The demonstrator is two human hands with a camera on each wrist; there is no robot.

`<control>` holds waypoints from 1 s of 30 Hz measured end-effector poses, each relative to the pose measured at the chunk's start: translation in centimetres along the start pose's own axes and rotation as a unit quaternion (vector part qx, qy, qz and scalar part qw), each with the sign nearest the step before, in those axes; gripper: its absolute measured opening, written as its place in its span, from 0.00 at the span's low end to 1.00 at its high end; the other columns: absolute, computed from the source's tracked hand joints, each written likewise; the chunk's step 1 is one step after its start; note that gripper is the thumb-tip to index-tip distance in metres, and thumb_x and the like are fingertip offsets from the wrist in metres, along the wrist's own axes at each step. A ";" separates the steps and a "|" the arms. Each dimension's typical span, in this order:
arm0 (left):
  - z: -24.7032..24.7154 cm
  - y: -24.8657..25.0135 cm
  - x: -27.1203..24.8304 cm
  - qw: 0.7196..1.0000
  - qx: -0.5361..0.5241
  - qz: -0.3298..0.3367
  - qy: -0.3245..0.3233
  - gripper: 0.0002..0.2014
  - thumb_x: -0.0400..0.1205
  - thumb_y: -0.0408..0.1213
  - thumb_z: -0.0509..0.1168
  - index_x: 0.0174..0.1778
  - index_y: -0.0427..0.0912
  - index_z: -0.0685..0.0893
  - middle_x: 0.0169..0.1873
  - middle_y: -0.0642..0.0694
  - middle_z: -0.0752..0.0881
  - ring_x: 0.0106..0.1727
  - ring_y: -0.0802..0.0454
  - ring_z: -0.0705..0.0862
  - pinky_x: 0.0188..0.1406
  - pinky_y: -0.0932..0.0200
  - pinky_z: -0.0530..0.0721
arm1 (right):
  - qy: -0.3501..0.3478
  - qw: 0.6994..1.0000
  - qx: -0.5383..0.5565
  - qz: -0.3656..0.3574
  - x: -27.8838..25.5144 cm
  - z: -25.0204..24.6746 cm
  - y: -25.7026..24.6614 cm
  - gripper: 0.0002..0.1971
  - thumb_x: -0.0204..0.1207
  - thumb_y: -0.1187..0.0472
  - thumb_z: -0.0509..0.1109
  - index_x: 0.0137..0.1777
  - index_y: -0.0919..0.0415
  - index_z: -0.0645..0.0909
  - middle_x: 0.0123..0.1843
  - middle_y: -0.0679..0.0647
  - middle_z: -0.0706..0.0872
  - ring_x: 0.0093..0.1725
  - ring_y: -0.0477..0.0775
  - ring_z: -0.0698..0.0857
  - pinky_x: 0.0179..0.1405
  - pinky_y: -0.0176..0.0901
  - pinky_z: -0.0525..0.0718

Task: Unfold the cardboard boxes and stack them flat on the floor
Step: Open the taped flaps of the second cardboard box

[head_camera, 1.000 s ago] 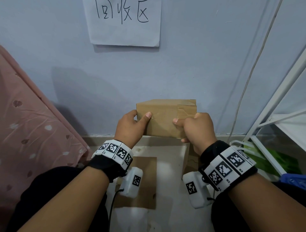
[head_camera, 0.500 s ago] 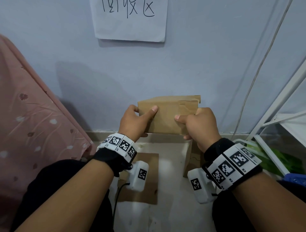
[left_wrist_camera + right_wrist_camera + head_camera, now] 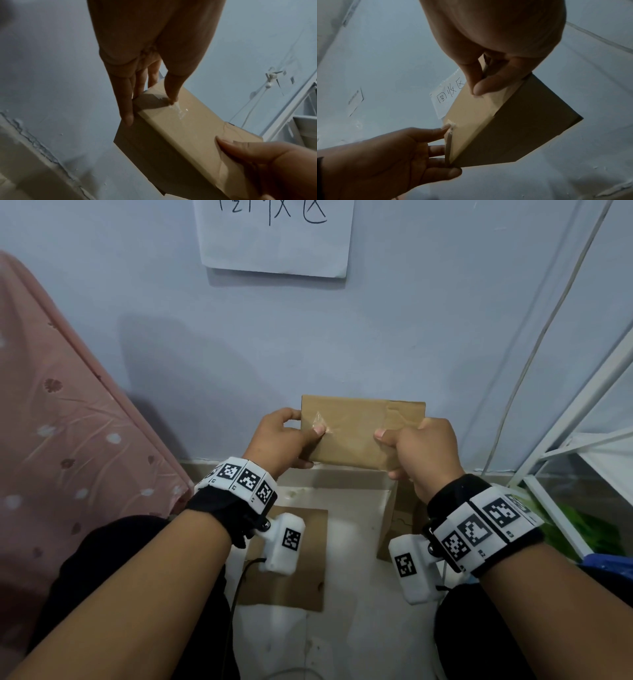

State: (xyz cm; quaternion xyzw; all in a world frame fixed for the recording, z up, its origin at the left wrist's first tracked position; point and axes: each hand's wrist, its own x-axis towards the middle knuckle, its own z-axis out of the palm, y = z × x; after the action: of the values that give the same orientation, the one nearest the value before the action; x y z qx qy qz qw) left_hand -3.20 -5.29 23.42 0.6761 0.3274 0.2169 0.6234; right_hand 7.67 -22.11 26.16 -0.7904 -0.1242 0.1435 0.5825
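Observation:
A small brown cardboard box with clear tape on its near face is held up in front of the wall, above the floor. My left hand grips its left end, thumb pressed on the taped face and fingers along the side. My right hand holds the right end, thumb and finger pinching at the tape. The same box fills the lower part of the left wrist view, and its box face shows in the right wrist view. A flat cardboard piece lies on the floor below.
A second cardboard piece leans upright below my right hand. A pink flowered cloth fills the left. A white metal rack and a green bag stand right. A paper sign hangs on the wall.
The box has stayed in both hands at about the same spot. My left thumb has pressed further onto the taped face, and the head view has tilted down slightly.

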 end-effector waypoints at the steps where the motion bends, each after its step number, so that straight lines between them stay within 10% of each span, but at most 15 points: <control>1: 0.0 0.1 -0.2 1.000 -0.013 -0.011 -0.009 0.18 0.78 0.41 0.77 0.62 0.42 0.85 0.55 0.34 0.90 0.48 0.43 0.91 0.43 0.39 0.94 | 0.001 1.000 -0.002 -0.005 0.0 0.0 0.0 0.23 0.71 0.62 0.81 0.57 0.79 0.80 0.46 0.63 0.86 0.32 0.66 0.89 0.34 0.66 0.92; 5: 0.5 0.2 -0.9 0.999 -0.014 -0.028 0.011 0.30 0.71 0.58 0.80 0.61 0.44 0.80 0.51 0.45 0.91 0.52 0.46 0.91 0.43 0.39 0.94 | -0.014 1.000 -0.015 -0.019 -0.4 0.3 -0.2 0.23 0.71 0.61 0.81 0.57 0.77 0.81 0.48 0.60 0.88 0.34 0.65 0.90 0.34 0.68 0.91; 15: 0.3 0.6 -0.6 1.000 0.031 0.000 -0.002 0.28 0.74 0.41 0.83 0.62 0.37 0.76 0.47 0.35 0.90 0.45 0.38 0.93 0.39 0.32 0.92 | -0.019 0.999 -0.026 -0.003 0.5 -0.3 -0.3 0.18 0.74 0.60 0.80 0.55 0.68 0.78 0.45 0.51 0.82 0.31 0.62 0.87 0.48 0.66 0.91; 24: 0.1 -0.1 -0.4 0.998 0.054 0.004 -0.035 0.17 0.77 0.33 0.80 0.54 0.36 0.79 0.42 0.32 0.91 0.40 0.36 0.93 0.38 0.33 0.92 | -0.034 0.999 0.012 0.024 1.2 -1.6 -0.2 0.11 0.72 0.66 0.80 0.51 0.62 0.83 0.46 0.50 0.87 0.43 0.54 0.89 0.28 0.45 0.87; 30: 0.4 -0.1 -0.5 0.998 0.032 0.004 -0.053 0.16 0.81 0.29 0.75 0.61 0.32 0.80 0.47 0.25 0.91 0.46 0.32 0.93 0.42 0.33 0.93 | -0.022 1.000 0.006 0.013 1.6 -2.0 -0.3 0.11 0.72 0.66 0.81 0.47 0.61 0.80 0.47 0.52 0.84 0.40 0.56 0.87 0.31 0.48 0.90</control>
State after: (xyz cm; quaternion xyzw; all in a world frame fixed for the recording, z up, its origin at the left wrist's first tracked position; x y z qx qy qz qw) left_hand -3.29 -5.89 23.34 0.7079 0.2980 0.1727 0.6167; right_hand 9.86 -23.26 26.88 -0.7851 -0.1256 0.1695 0.5824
